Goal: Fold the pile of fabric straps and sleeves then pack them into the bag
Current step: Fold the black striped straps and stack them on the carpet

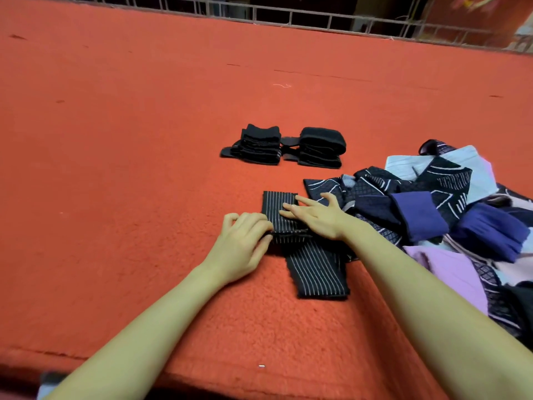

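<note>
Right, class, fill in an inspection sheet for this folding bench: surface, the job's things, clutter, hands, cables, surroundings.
Surface: red felt-like cloth covers the table; a few loose threads lie on it.
Job's things: black striped strap part-folded under both hands; two stacks of folded black straps further back; unfolded pile of navy, purple and pink fabric at the right. No bag seen.
Clutter: small pale scrap near the front edge.
Hands: left hand pinches the strap's fold; right hand presses flat on it.
Cables: nothing seen.
Surroundings: metal railing beyond the far edge; dark behind it.
</note>
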{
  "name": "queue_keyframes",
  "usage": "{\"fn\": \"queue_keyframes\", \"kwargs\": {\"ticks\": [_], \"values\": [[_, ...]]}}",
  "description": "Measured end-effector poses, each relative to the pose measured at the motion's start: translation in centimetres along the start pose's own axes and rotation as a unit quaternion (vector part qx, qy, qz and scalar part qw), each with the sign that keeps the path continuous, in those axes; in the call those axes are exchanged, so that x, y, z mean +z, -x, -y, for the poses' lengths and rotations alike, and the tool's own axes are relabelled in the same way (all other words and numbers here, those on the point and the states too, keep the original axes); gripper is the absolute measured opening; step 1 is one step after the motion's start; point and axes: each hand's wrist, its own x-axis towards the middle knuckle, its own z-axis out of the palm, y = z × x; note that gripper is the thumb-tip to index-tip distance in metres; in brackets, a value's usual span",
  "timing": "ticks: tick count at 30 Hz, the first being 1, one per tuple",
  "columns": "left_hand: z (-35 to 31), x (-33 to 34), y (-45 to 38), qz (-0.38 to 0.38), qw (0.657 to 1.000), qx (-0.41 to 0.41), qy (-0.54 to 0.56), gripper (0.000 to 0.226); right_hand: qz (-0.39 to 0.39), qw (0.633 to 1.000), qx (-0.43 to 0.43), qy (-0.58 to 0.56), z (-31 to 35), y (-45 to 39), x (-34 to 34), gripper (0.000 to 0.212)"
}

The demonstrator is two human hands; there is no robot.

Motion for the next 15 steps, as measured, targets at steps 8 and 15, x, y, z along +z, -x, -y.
{"fn": "queue_keyframes", "kwargs": {"ticks": [8,15], "values": [[2.0,0.1,-4.1,-0.039,0.991,-0.131,0.008,0.025,-0.159,0.961,0.022,-0.224,0.5,1.7,-0.6,0.047],[4.4,3.3,-8.7,0.073,0.971,-0.227,-0.03,0.019,-0.222,0.972,0.049,-0.068,-0.6,-0.2,0.5,0.049]]}}
